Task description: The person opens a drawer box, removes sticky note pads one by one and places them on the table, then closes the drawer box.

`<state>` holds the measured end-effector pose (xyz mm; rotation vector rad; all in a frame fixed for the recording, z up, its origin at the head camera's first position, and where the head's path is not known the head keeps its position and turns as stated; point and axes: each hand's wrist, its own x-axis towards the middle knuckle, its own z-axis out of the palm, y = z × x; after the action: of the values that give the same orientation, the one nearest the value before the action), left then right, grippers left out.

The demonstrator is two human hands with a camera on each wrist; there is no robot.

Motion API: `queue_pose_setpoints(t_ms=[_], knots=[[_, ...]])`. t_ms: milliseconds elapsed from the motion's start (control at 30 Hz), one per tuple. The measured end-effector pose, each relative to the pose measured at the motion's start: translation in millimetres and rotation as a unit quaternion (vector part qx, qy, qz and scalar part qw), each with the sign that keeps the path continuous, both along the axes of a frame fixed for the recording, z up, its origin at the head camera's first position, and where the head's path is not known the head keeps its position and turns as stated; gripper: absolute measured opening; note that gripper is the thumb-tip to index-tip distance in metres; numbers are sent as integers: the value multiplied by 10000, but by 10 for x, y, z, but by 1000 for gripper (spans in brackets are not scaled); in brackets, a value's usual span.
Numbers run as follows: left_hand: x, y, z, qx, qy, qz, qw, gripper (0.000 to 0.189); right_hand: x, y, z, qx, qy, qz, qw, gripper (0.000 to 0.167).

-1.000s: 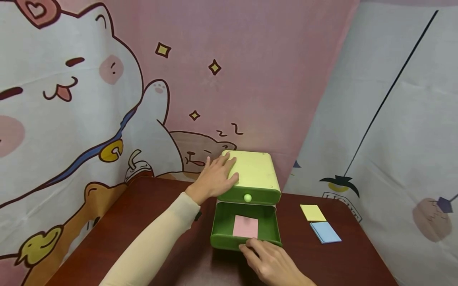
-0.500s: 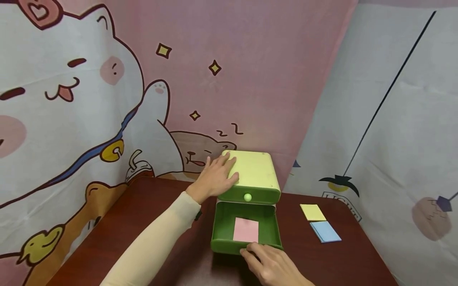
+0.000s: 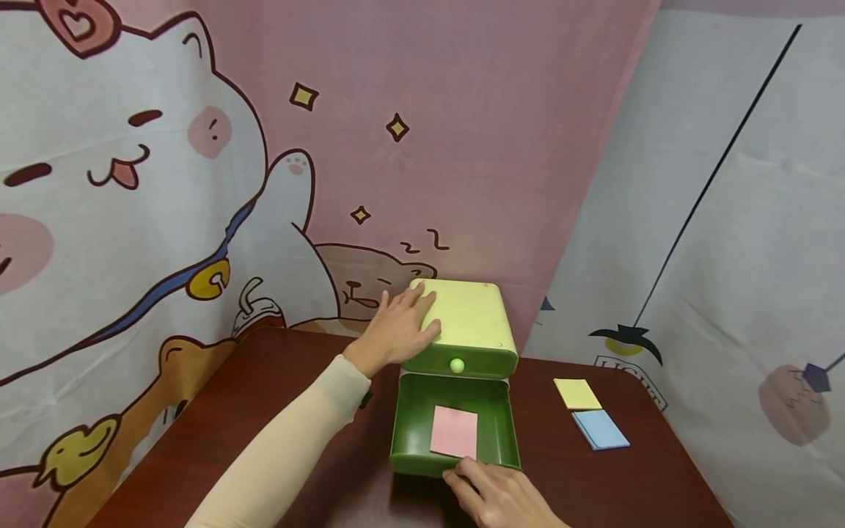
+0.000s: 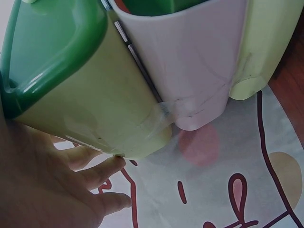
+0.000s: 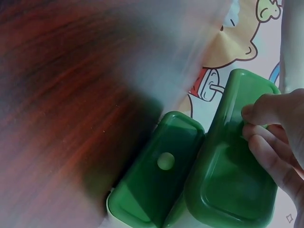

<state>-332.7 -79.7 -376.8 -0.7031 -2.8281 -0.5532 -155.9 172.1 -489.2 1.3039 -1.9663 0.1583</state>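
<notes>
A small drawer cabinet (image 3: 470,312) with a pale yellow-green top stands on the table. Its middle green drawer (image 3: 491,411) is pulled well out, and a pink sticky note pad (image 3: 454,433) lies inside near the front. My left hand (image 3: 396,328) rests on the top's left edge, fingers spread; the left wrist view shows fingertips at the cabinet's side. In the head view my right hand (image 3: 498,493) is at the drawer's front rim. The right wrist view shows its thumb and fingers pinching at the middle of the green front (image 5: 228,175), covering whatever handle is there.
The top drawer, with its round pale knob (image 3: 457,365), is closed. Below the open drawer, another closed drawer has a knob (image 5: 166,161). A yellow pad (image 3: 577,394) and a blue pad (image 3: 601,429) lie right of the cabinet. A printed cloth (image 3: 488,147) hangs behind the table.
The middle drawer has slid a little further toward me along with my right hand, and the pink pad has come forward with it. My left hand has stayed on the cabinet.
</notes>
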Motion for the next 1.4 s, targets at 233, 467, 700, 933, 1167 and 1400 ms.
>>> queue_pose_setpoints(t_ms=[233,467,700,933,1167,1400], knots=[[-14,-8,-5,-12,30,38,10000,79,-5,-5,-33,31,-35,-3,10000,61],[-24,-14,-4,9,51,43,10000,79,-37,13,-6,-111,-167,395,9990,42],[-24,-14,-7,61,62,26,10000,79,-44,35,54,-121,-498,683,9964,36],[-40,0,-34,37,78,21,10000,79,-24,11,105,-194,-607,746,9952,32],[-39,11,-49,-33,94,39,9999,79,-40,-7,149,-244,-597,830,9945,29],[-54,22,-58,-41,84,59,9999,79,-78,-1,224,-304,-690,955,9926,28]])
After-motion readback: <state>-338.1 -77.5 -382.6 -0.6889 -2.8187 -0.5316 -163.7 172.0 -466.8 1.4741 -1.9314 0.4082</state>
